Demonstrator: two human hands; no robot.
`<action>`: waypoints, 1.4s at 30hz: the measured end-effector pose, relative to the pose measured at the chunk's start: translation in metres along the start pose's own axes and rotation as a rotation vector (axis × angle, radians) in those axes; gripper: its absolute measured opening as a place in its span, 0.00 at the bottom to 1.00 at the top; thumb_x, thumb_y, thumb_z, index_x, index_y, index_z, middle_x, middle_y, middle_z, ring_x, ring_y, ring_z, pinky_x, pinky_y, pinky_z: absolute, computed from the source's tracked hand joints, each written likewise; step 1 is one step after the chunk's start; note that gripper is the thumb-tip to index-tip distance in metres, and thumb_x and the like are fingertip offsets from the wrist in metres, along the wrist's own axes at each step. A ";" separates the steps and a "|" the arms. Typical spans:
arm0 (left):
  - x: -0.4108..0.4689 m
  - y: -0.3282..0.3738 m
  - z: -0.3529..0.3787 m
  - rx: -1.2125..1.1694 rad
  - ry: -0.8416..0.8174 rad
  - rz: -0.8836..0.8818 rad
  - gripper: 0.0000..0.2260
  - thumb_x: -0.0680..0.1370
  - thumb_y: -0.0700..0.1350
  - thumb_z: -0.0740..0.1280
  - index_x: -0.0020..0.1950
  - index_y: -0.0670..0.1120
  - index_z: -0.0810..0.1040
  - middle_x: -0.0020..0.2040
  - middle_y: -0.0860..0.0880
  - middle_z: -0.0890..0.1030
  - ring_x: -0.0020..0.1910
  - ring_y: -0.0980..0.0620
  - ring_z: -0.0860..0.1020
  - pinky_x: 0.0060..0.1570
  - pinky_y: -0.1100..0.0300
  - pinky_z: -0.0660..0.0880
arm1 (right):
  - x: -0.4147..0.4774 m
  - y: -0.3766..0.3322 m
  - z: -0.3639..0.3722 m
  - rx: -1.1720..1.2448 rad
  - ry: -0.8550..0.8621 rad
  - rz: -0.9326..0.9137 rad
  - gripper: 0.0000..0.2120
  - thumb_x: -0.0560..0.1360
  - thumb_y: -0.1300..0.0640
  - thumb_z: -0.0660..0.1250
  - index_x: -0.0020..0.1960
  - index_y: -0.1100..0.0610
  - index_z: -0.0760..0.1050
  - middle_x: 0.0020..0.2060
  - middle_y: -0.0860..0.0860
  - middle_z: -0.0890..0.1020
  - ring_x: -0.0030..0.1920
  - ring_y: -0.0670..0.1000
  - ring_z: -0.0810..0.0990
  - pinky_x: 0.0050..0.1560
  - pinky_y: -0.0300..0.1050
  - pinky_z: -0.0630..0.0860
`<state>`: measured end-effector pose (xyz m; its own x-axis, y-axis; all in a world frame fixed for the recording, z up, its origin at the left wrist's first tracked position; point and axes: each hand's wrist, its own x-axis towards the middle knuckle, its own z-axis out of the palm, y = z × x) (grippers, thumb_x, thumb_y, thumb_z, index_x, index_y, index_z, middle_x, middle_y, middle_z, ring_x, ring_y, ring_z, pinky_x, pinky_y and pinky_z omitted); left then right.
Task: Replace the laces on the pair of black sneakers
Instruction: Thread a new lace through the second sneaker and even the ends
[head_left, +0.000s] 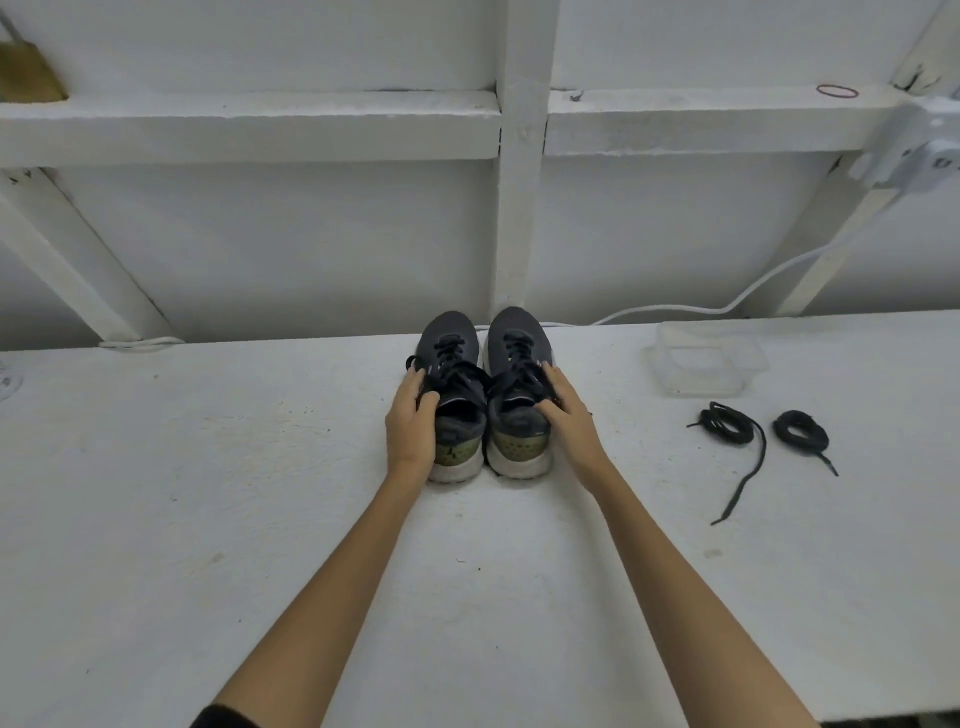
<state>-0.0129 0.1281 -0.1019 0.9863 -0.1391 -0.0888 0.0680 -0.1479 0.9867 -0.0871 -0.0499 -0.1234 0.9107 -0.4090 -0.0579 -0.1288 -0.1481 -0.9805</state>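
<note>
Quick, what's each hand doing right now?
Left hand: grips the left sneaker.
Right hand: grips the right sneaker.

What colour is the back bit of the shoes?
The heel patches are olive green with small dark marks, above white soles. The head view shows it.

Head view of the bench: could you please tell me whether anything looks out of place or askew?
Only a little: the left lace coil lies partly unwound, one end trailing toward the near edge; the right lace coil is tidier. The sneakers stand neatly side by side.
</note>
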 end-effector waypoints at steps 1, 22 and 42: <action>-0.002 0.003 0.003 0.025 0.045 0.065 0.20 0.82 0.40 0.60 0.74 0.45 0.68 0.75 0.50 0.66 0.74 0.52 0.64 0.73 0.53 0.63 | -0.004 0.000 -0.001 -0.007 0.035 -0.026 0.27 0.80 0.54 0.62 0.78 0.48 0.60 0.78 0.47 0.58 0.78 0.47 0.56 0.77 0.50 0.57; -0.113 -0.059 0.127 0.881 -0.494 0.539 0.26 0.84 0.54 0.53 0.80 0.49 0.53 0.79 0.58 0.48 0.76 0.64 0.41 0.77 0.60 0.43 | 0.025 0.033 -0.245 -0.352 0.349 0.089 0.41 0.69 0.54 0.79 0.76 0.47 0.63 0.79 0.54 0.53 0.78 0.52 0.53 0.74 0.51 0.58; -0.115 -0.062 0.140 0.849 -0.273 0.385 0.27 0.81 0.58 0.56 0.78 0.52 0.59 0.78 0.60 0.54 0.77 0.64 0.47 0.76 0.62 0.51 | 0.084 0.045 -0.174 -0.310 0.199 -0.073 0.19 0.71 0.55 0.77 0.60 0.60 0.81 0.69 0.56 0.73 0.68 0.55 0.72 0.66 0.44 0.70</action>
<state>-0.1517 0.0166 -0.1722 0.8422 -0.5322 0.0857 -0.4890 -0.6873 0.5371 -0.0844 -0.2475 -0.1396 0.8317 -0.5498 0.0774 -0.2068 -0.4361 -0.8758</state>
